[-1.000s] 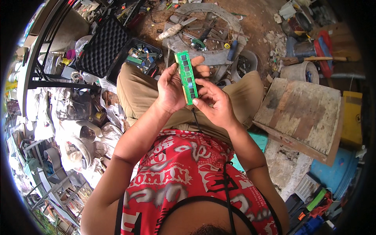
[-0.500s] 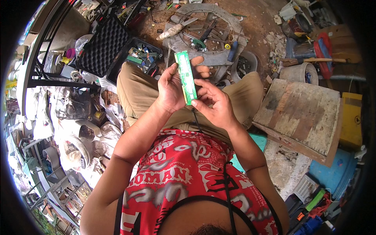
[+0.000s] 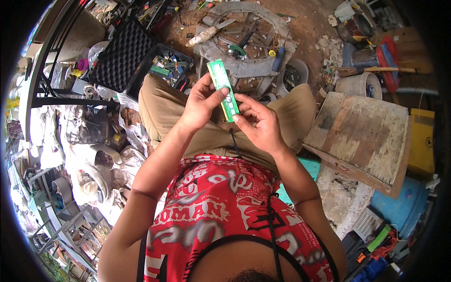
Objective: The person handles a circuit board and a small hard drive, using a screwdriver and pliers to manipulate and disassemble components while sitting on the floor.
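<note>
Since half a second ago the green circuit strip [image 3: 223, 89] has tilted a little, its upper end leaning further toward the person's left, while both hands stay on it above the lap. The strip is a long, narrow green board, held slanted in the air over the tan trousers [image 3: 164, 105], with its upper end free and its lower end between the two hands. The left hand [image 3: 199, 101] is closed round the strip's middle, thumb laid across its face and fingers curled behind it. The right hand [image 3: 258, 123] pinches the lower end, its fingertips pressed to the strip's edge and the rest of the fingers loosely bent.

Beyond the knees, on the dirt ground, lies a round grey slab [image 3: 244, 42] strewn with hand tools. At the slab's left edge stands an open black case [image 3: 123, 51] with a foam-lined lid, its tray full of small parts. To the right of the right knee a worn wooden board [image 3: 361, 136] leans on rubble, with a pale bucket [image 3: 359, 84] just behind its far edge and a yellow box [image 3: 423, 141] at its right edge.
</note>
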Demonstrator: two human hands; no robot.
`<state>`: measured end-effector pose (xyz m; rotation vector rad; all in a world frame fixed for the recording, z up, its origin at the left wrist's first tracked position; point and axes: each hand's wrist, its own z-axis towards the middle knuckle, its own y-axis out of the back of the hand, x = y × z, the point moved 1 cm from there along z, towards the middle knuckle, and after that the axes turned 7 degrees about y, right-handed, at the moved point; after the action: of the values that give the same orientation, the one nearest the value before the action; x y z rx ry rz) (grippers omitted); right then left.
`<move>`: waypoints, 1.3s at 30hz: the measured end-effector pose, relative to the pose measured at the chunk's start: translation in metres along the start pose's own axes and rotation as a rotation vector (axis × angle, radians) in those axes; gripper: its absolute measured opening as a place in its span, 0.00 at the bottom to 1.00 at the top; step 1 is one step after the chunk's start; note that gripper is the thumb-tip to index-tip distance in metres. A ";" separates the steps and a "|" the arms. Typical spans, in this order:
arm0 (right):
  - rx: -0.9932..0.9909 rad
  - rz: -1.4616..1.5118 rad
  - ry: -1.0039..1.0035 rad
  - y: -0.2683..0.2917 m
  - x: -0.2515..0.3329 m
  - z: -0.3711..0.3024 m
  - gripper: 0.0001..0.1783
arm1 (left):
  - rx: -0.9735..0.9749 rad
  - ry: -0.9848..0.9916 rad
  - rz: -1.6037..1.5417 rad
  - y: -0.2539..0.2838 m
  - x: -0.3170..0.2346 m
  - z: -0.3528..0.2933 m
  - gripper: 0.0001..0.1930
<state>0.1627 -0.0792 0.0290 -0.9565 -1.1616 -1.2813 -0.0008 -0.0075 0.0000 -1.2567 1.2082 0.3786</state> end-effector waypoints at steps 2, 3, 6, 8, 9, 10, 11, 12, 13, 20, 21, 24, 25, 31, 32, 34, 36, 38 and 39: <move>0.001 -0.005 -0.009 0.000 0.003 0.001 0.24 | -0.007 0.032 -0.051 0.001 -0.001 0.001 0.15; 0.002 -0.008 -0.012 0.000 0.004 0.002 0.24 | -0.002 0.016 -0.048 0.000 -0.002 0.002 0.13; -0.017 0.021 -0.028 -0.001 0.001 0.001 0.24 | -0.009 0.010 -0.027 0.000 -0.002 0.001 0.14; -0.019 0.049 -0.051 0.000 0.003 0.001 0.24 | -0.023 0.009 -0.035 -0.001 -0.002 0.001 0.13; -0.020 0.062 -0.063 0.001 0.003 0.001 0.24 | -0.030 0.009 -0.039 -0.001 -0.001 0.001 0.13; -0.025 0.073 -0.062 0.001 0.002 0.001 0.23 | -0.034 -0.004 -0.020 -0.002 -0.001 0.001 0.13; -0.029 0.083 -0.061 0.002 -0.001 0.000 0.23 | -0.038 -0.017 -0.001 -0.002 -0.001 0.001 0.13; -0.034 0.094 -0.059 0.002 -0.004 0.000 0.22 | -0.043 -0.029 0.018 -0.003 -0.001 0.001 0.13; -0.051 0.122 -0.064 0.002 -0.007 0.000 0.22 | -0.053 -0.056 0.034 -0.005 -0.001 0.001 0.13; -0.120 0.127 -0.075 0.001 -0.018 0.000 0.19 | -0.096 -0.108 0.059 -0.013 0.000 -0.001 0.13; -0.114 0.118 -0.065 0.001 -0.019 0.000 0.19 | -0.100 -0.090 0.047 -0.012 0.000 -0.002 0.13; -0.093 0.112 -0.060 0.002 -0.015 0.001 0.20 | -0.116 -0.069 0.028 -0.011 0.001 -0.001 0.14; -0.095 0.111 -0.063 0.002 -0.014 0.000 0.20 | -0.109 -0.062 0.015 -0.010 0.001 -0.002 0.13; -0.094 0.119 -0.071 0.003 -0.015 0.000 0.21 | -0.091 -0.034 -0.027 -0.010 0.001 -0.001 0.13; -0.095 0.124 -0.069 0.003 -0.015 0.000 0.21 | -0.087 -0.032 -0.034 -0.010 0.001 -0.001 0.13; -0.097 0.115 -0.061 0.002 -0.014 0.000 0.21 | -0.082 -0.044 -0.029 -0.010 0.001 -0.002 0.13; -0.101 0.088 -0.058 0.003 -0.016 -0.001 0.21 | -0.085 -0.062 -0.009 -0.010 0.001 -0.002 0.13; -0.108 0.107 -0.060 0.004 -0.018 -0.001 0.23 | -0.078 -0.058 -0.035 -0.011 0.001 -0.002 0.13; -0.111 0.118 -0.062 0.003 -0.018 -0.001 0.24 | -0.076 -0.055 -0.046 -0.011 0.001 -0.002 0.13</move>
<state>0.1675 -0.0764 0.0116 -1.1370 -1.0735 -1.2386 0.0076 -0.0132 0.0050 -1.3291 1.1251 0.4260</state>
